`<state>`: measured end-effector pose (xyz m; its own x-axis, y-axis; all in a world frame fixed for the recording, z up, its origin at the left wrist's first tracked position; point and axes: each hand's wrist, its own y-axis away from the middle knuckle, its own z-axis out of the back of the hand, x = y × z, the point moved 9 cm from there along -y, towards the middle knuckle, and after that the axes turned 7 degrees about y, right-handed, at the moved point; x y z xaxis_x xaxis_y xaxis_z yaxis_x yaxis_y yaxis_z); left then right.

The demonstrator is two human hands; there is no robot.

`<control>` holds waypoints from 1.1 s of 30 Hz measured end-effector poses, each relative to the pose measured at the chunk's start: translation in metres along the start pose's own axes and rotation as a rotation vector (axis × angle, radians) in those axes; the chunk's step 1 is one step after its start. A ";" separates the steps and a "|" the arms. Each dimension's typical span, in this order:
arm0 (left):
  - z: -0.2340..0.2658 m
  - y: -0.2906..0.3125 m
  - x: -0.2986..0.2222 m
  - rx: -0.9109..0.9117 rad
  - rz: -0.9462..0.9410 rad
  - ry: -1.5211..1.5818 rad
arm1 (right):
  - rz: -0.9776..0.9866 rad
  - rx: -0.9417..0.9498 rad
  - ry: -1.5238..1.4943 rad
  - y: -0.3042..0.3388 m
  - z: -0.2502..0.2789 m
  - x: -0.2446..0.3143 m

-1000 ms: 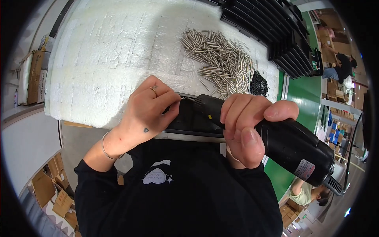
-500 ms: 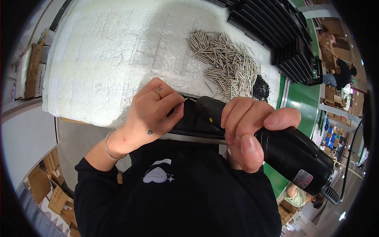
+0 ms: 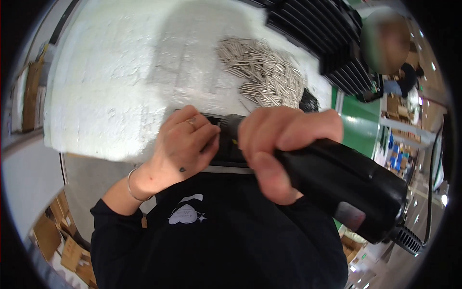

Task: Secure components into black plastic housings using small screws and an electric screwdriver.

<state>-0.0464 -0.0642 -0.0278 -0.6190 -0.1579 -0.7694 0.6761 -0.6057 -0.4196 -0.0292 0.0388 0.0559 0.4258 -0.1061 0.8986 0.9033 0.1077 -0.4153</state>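
Observation:
My right hand (image 3: 288,144) is wrapped round a black corded electric screwdriver (image 3: 351,180), slightly blurred by motion. Its front end points left, toward the fingers of my left hand (image 3: 185,142). Those fingers are closed in a pinch, and whatever they hold is too small or hidden to name. Both hands are above a flat black piece (image 3: 228,155) at the table's near edge, largely covered by them. The screwdriver's tip lies close to my left fingertips; whether they touch I cannot tell.
Beyond my hands, a heap of silver metal rods (image 3: 269,72) lies on the white padded tabletop (image 3: 110,86). Tiny black parts (image 3: 309,101) are piled beside it. Ribbed black pieces (image 3: 308,31) stand at the far right, near a green surface (image 3: 358,118). Cardboard boxes (image 3: 74,255) sit lower left.
My right hand has brought the screwdriver left, its front end now nearer my left fingertips. The left hand stays pinched in nearly the same place. The view has shifted slightly.

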 end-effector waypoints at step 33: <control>-0.055 -0.065 -0.049 0.207 -0.221 0.047 | 0.183 -0.871 -0.005 0.109 0.179 0.010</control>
<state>-0.0381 0.0257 0.0109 -0.7194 0.0287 -0.6940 0.4285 -0.7679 -0.4761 0.0644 0.2262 0.0444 0.5687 -0.1565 0.8075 0.5415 -0.6677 -0.5108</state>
